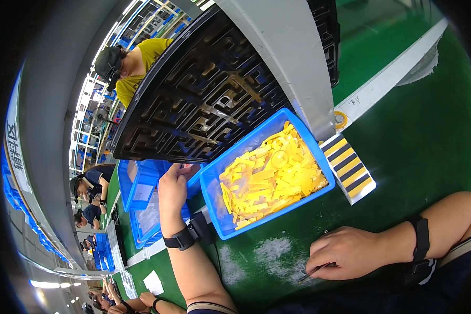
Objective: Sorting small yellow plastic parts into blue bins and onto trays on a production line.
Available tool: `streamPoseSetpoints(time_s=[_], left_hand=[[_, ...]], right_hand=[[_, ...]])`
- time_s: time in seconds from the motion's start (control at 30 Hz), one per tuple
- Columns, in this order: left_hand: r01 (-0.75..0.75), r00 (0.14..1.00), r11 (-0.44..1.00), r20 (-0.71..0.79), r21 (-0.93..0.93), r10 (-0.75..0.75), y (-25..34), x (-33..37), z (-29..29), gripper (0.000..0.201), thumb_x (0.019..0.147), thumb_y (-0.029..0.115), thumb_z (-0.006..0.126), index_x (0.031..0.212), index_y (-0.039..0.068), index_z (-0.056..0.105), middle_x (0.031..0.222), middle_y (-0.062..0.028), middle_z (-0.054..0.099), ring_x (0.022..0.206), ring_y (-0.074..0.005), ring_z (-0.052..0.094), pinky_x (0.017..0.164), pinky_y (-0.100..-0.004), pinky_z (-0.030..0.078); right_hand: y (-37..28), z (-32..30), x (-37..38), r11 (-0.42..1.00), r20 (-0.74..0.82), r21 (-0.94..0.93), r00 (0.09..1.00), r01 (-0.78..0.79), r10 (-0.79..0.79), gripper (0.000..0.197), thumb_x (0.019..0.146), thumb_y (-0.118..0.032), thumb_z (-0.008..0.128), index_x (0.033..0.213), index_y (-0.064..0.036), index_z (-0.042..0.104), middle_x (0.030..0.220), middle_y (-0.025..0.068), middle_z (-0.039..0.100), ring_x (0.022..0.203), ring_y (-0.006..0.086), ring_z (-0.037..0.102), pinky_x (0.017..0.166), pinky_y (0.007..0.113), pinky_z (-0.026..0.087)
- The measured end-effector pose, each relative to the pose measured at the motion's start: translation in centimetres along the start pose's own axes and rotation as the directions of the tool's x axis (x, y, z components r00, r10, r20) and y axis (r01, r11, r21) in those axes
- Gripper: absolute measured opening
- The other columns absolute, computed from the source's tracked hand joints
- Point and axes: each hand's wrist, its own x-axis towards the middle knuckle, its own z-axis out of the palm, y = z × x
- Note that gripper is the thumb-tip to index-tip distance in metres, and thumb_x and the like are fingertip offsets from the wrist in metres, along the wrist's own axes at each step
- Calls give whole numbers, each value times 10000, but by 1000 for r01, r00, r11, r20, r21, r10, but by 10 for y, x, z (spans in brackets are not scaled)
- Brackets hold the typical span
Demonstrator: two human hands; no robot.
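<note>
Right hand [345, 255] pinches a thin dark tool [311, 272]; left hand [174, 189], can't tell its grip, but swinging right could knock the rectangular blue plastic bin [218, 206], spilling flat yellow strips [267, 175].

Using the blue bin [278, 212] as reference. Far left of it, a pale panel [23, 180] is carrying large dark characters [14, 147], running sideways in my view. Just off the bin's right edge, a metal plate [370, 184] is showing yellow-and-black warning stripes [347, 163]. Above and right of the bin, a pale strip [392, 65] is bearing small dark marks [357, 100], looking handwritten; I'm not making those out.
</note>
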Motion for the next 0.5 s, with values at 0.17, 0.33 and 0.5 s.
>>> streamPoseSetpoints(time_s=[0.17,0.33,0.5], left_hand=[[-24,1000,1000,15,-19,25,-1,0,1,378,781,11,418,1113,0,600,1001,-162,686,904,-243,670,786,-321,495],[-17,993,994,-114,109,30,9,-5,-7,239,798,15,487,981,-16,639,900,-140,700,820,-224,669,743,-308,494],[-237,855,971,-482,-35,191,4,-6,-29,175,816,1,526,953,-6,635,830,-107,684,731,-174,647,686,-290,500]], right_hand=[[0,-1,0,1000,4,0,1000,0,0,122,837,-187,583,872,-77,621,809,86,586,762,289,601,669,400,498],[-2,-1,0,1000,-5,-7,1000,-1,1,121,837,-182,573,868,-76,621,810,85,586,762,290,601,674,394,500],[1,0,-1,1000,-1,-14,1000,2,-2,124,839,-185,568,873,-79,621,814,85,589,763,292,602,681,395,501]])
